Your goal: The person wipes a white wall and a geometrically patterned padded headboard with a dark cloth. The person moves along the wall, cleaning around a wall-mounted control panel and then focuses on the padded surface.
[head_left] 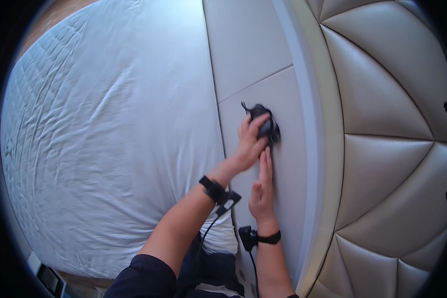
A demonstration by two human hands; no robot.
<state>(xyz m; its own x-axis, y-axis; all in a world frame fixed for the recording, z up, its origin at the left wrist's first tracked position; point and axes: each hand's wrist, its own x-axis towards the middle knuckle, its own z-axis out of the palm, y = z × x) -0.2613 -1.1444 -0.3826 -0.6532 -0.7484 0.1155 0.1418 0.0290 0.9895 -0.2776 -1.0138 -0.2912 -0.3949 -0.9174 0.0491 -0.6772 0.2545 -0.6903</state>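
Note:
My left hand (250, 142) reaches over a dark, rounded object (265, 127) with a thin black cord or strap looped at its far end. Its fingers curl across the top of it; motion blur and the hand hide what kind of thing it is. The object is at the pale panel (256, 89) between the mattress and the headboard. Just nearer to me, my right hand (263, 191) is held edge-on with its fingers stretched out together, their tips close to the left thumb and the object's near end. Nothing shows in the right hand.
On the left, a mattress with a wrinkled white sheet (109, 124) fills much of the view. A padded beige headboard (387, 174) rises on the right. Black straps with small boxes and cables circle both wrists. A dark-screened device (49, 280) lies at the lower left.

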